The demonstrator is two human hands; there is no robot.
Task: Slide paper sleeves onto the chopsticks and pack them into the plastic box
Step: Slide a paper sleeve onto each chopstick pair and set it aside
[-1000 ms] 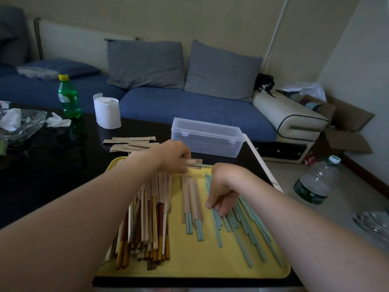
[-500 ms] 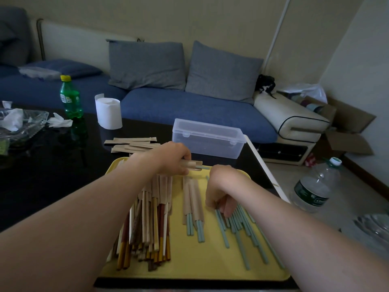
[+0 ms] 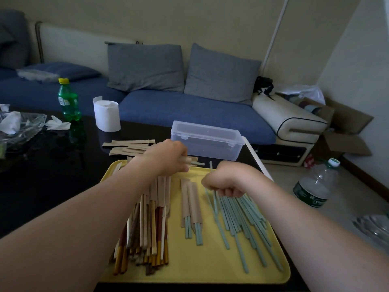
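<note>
Living-room table, as seen on my remote head-camera feed: the left hand (image 3: 168, 158) grips a paper sleeve (image 3: 190, 161) at the far edge of the yellow tray (image 3: 273, 278), a green tip showing at the sleeve's mouth. The right hand (image 3: 224, 183) is curled into a fist round one stick, perhaps two, at the head of the bare green chopsticks (image 3: 242, 217). A few sleeved green pairs (image 3: 191, 204) lie mid-tray, and a heap of wooden chopsticks (image 3: 151, 224) on the left wears sleeves too. I judge the sleeving well under way, with most of the green sticks left to do. The plastic box (image 3: 207, 140) stands shut beyond the tray and looks empty, so packing is not yet begun. Spare sleeves (image 3: 130, 146) wait on the dark table (image 3: 52, 165).
</note>
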